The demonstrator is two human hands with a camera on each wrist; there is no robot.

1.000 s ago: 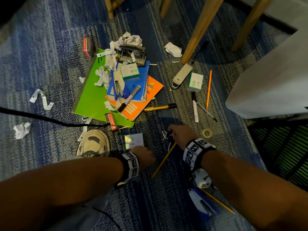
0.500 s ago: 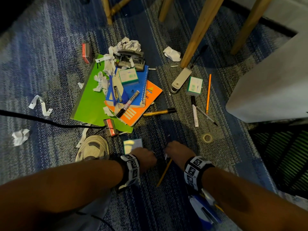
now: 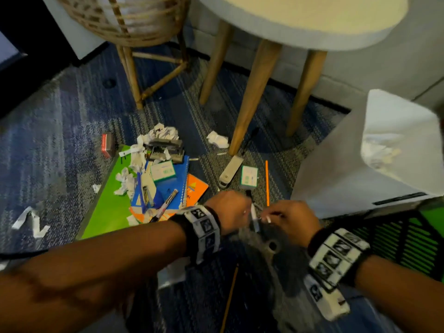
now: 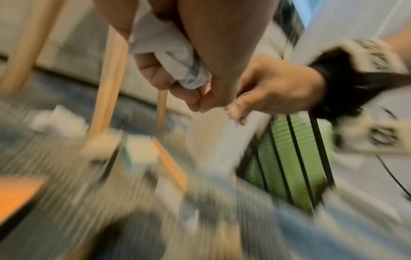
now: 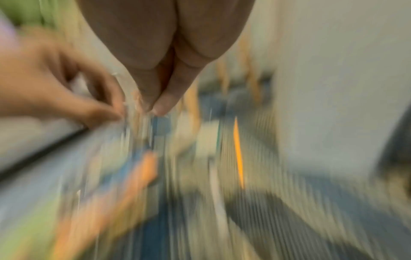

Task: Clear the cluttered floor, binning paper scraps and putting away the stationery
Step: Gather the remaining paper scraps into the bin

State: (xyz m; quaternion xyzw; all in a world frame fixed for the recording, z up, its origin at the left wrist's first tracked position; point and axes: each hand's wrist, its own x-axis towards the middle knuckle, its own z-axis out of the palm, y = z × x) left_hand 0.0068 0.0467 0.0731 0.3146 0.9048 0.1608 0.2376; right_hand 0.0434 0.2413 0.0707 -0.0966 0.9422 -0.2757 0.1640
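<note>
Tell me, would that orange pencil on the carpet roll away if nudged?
Probably only a little: the orange pencil lies flat on the textured carpet, which should slow it. It looks slim and stiff, likely light. Whether its barrel is round or faceted, I cannot tell.

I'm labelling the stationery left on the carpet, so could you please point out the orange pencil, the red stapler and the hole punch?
orange pencil point(image 3: 267, 182): head view, middle of its shaft.
red stapler point(image 3: 107, 144): head view, its red top face.
hole punch point(image 3: 165, 149): head view, its grey metal body.
</note>
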